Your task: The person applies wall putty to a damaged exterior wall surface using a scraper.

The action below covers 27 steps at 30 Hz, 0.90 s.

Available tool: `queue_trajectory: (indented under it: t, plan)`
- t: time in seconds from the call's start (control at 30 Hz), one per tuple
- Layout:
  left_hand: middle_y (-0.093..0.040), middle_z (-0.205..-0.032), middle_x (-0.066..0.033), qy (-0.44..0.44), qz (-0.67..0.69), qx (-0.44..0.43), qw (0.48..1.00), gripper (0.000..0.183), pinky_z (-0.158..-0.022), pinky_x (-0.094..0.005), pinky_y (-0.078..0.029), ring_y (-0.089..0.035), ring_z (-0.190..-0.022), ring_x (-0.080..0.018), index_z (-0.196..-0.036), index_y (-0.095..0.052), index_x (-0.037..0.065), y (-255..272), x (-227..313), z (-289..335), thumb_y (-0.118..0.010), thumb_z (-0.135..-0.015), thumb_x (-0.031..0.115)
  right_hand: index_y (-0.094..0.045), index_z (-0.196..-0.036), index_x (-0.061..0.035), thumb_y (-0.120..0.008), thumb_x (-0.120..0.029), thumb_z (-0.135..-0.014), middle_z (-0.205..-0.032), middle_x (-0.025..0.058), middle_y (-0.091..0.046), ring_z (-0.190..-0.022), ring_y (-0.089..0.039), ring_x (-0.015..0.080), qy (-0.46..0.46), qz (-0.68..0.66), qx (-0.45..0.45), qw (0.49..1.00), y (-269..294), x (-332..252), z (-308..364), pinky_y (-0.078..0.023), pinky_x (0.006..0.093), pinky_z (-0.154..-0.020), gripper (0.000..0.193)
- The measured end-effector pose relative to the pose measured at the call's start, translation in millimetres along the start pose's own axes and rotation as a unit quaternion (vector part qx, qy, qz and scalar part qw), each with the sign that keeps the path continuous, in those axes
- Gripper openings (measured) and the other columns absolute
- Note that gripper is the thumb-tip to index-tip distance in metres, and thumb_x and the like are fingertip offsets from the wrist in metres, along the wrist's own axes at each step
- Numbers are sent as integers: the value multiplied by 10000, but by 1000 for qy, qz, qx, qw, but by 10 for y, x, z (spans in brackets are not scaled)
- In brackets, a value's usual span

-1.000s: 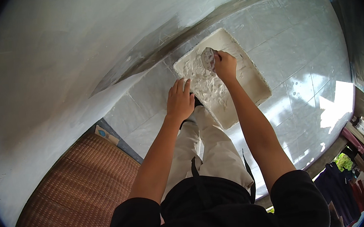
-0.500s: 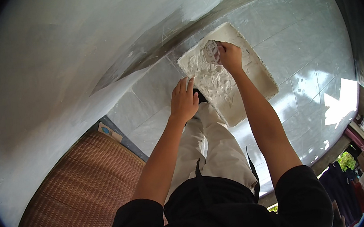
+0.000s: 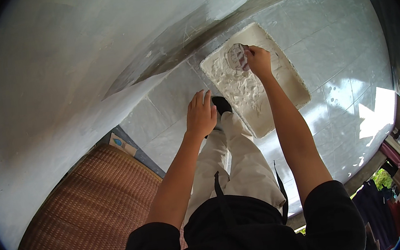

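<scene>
My right hand [image 3: 259, 62] is closed on the handle end of a flat, rounded scraper [image 3: 238, 57] smeared with whitish paste. The scraper is over the far part of a shallow rectangular tray [image 3: 294, 77]. Thick cream-white paste [image 3: 247, 89] lies in the tray, ridged and lumpy on the left side and thinner toward the right. My left hand [image 3: 201, 115] hangs with its fingers stretched out, holding nothing, beside the tray's left edge and above my dark shoe [image 3: 221, 104]. The scraper's grip is mostly hidden by my fingers.
The tray sits on grey floor tiles [image 3: 329, 57]. A pale wall [image 3: 85, 54] with a darker patch along its base rises at the left. A brown woven mat [image 3: 95, 199] is at the lower left. Clothes [image 3: 377, 206] and clutter lie at the lower right.
My left hand has drawn back a little from the tray's edge. My right hand still grips the scraper over the paste, with hardly any shift. The whole view has moved slightly.
</scene>
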State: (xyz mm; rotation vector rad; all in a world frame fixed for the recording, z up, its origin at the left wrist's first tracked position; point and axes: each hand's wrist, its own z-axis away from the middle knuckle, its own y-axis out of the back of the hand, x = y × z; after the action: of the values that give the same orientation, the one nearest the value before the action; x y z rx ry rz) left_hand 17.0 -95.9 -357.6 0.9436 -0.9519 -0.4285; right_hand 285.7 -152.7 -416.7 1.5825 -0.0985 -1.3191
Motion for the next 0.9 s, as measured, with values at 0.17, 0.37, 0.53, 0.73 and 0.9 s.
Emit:
queue_trajectory:
  t: [0.17,0.37,0.53,0.73,0.9]
  plan:
    - [-448,-1352,-187,9,7,-11,1000,522,-1020,-457,-387,-435,-1270,-350,-1357,-413,3,3,-5,50,-571,-891,175,-683,-815,-2,-658,-183,-799,-725,197,-650,-685,-641,377,-10,-18,-28,999,52,60,62,-497,424,-662,184]
    - [-446,-1355,-181,6,4,-7,1000,523,-1023,-459,-384,-432,-1274,-345,-1355,-412,-1,-8,-14,42,-577,-887,165,-701,-940,11,-654,-145,-858,-759,82,-664,-684,-613,179,-166,-178,-89,966,146,277,237,-476,309,-647,183]
    - [-446,-1355,-192,5,7,-6,1000,524,-1032,-467,-378,-424,-1279,-361,-1351,-415,-10,25,37,-14,-579,-882,157,-672,-1068,18,-615,-105,-929,-870,-5,-650,-733,-568,86,-256,-408,-103,870,317,215,396,-463,235,-668,194]
    - [-437,-1364,-219,-20,18,13,1000,522,-1051,-482,-361,-401,-1292,-401,-1348,-419,-21,69,238,-193,-575,-880,148,-662,-1074,-27,-629,-138,-931,-874,-11,-648,-741,-581,88,-299,-513,-39,804,531,123,527,-490,239,-728,184]
    - [-432,-1371,-226,-32,36,30,998,520,-1063,-485,-348,-393,-1298,-408,-1344,-422,-25,268,475,-391,-579,-875,136,-633,-984,-84,-624,-129,-928,-882,-23,-645,-756,-588,82,-274,-568,10,776,766,-57,630,-449,234,-665,73]
